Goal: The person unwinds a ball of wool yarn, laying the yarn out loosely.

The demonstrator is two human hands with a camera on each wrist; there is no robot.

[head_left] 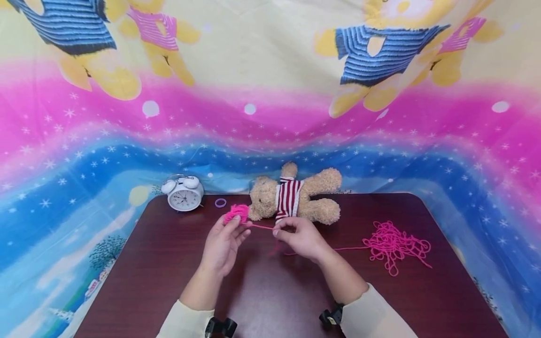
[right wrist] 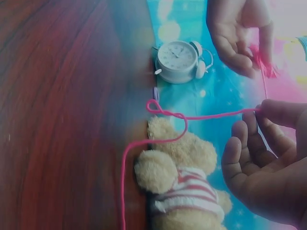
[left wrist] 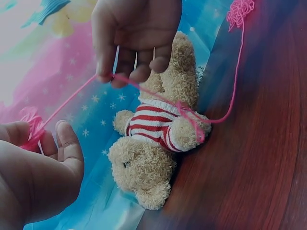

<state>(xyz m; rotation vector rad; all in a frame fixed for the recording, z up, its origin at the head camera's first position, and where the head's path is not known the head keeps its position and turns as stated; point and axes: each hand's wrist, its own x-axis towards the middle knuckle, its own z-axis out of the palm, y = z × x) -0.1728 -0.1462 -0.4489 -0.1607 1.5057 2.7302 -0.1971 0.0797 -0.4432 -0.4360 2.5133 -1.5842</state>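
Observation:
My left hand (head_left: 222,246) holds a small bundle of pink yarn (head_left: 236,213) between thumb and fingers. From that bundle a strand (head_left: 262,227) runs taut to my right hand (head_left: 302,238), whose thumb and index finger pinch it. Past the right hand the strand hangs with a small twisted loop (right wrist: 165,112), seen in the right wrist view. It then continues across the table to a loose, tangled heap of pink yarn (head_left: 395,245) on the right. In the left wrist view the bundle (left wrist: 33,125) is partly hidden by the left hand's thumb and fingers.
A plush teddy bear (head_left: 289,199) in a red-and-white striped shirt lies on the dark wooden table (head_left: 270,300), behind the hands. A white alarm clock (head_left: 184,195) stands at the back left, with a purple ring (head_left: 220,203) near it. A printed cloth (head_left: 262,126) hangs behind.

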